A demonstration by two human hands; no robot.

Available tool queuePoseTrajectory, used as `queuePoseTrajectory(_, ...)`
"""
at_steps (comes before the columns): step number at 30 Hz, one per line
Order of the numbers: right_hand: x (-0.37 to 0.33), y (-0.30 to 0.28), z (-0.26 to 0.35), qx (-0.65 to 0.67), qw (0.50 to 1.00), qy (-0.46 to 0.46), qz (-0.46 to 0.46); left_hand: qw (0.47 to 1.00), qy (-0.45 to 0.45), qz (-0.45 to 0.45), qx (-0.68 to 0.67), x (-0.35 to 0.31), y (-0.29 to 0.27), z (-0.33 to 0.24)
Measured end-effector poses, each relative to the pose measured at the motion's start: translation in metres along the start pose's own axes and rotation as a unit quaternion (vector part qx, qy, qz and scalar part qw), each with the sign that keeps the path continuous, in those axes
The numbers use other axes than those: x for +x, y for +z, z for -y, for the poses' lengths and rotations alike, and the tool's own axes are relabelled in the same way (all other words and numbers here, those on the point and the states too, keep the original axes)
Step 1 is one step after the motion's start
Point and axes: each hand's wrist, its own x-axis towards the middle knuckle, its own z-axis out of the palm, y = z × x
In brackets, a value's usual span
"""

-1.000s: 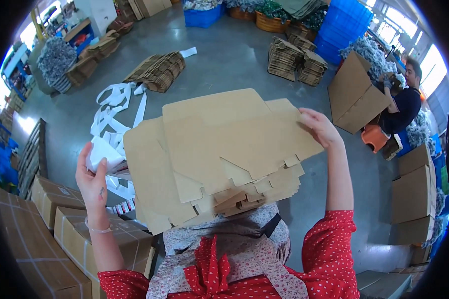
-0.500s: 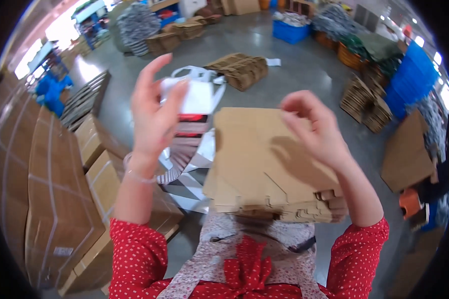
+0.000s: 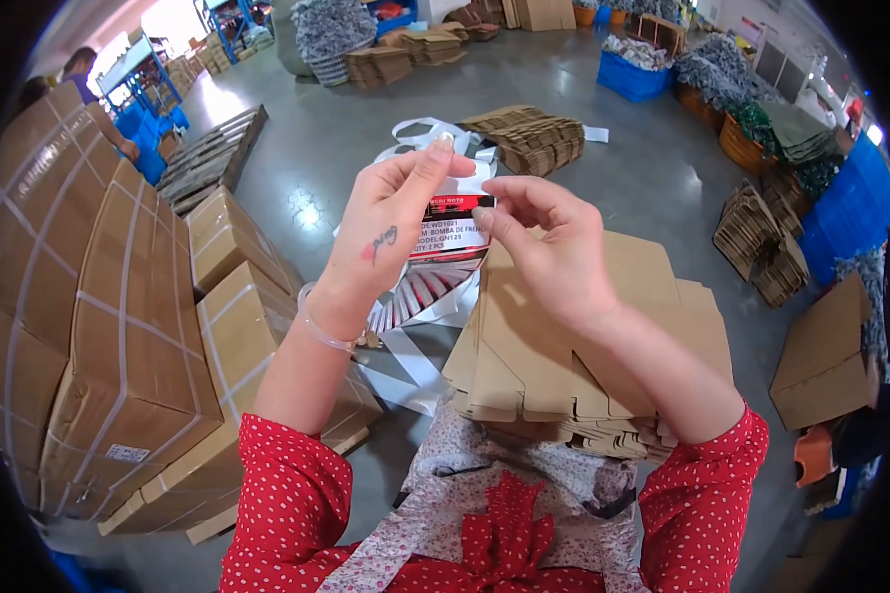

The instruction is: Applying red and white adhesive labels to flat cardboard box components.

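In front of me, my left hand point(image 3: 386, 227) is closed, thumb pressed to forefinger, at the upper left of a white printed label point(image 3: 455, 235) with a black and red band. My right hand point(image 3: 556, 252) pinches the label's right edge between thumb and fingertips. Beneath my hands lies a fanned run of similar labels point(image 3: 425, 292), partly hidden, among loose white strips point(image 3: 405, 358). Flat brown cardboard cartons point(image 3: 534, 361) form a stack against my apron, below my right hand and forearm.
Large strapped cartons point(image 3: 133, 336) crowd the left side, near a wooden pallet point(image 3: 213, 158). Ahead on the floor lies a bundle of folded cardboard point(image 3: 529, 138). More cardboard point(image 3: 761, 242) and a blue sheet point(image 3: 855, 208) are at the right. Another person point(image 3: 81, 71) stands far left.
Both hands have come together at the label; the left moved right and closed from spread fingers, while the right moved left and pinched the edge. The view has shifted, and another person now appears.
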Motion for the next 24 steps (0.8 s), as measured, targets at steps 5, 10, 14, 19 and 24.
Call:
queuePoseTrajectory(5,-0.009,0.0,-0.014,-0.243,0.954,-0.164,-0.064,0.998,-0.045,-0.016,-0.03,0.003,0.003,0.025)
queuePoseTrajectory(10,-0.022,-0.011,0.0,-0.24,0.952,-0.188,0.036,0.994,-0.002,-0.108,0.022,0.005,-0.035,0.072)
queuePoseTrajectory(14,-0.024,-0.058,-0.008,-0.104,0.981,0.166,-0.002,0.983,-0.031,-0.165,0.072,-0.008,-0.051,0.102)
queuePoseTrajectory(19,-0.032,-0.063,-0.022,-0.049,0.929,0.362,0.063,0.982,-0.036,-0.137,0.121,-0.026,-0.025,0.141)
queuePoseTrajectory(24,-0.036,-0.047,-0.031,-0.061,0.927,0.369,0.035,0.973,-0.034,-0.074,0.216,-0.039,0.001,0.147)
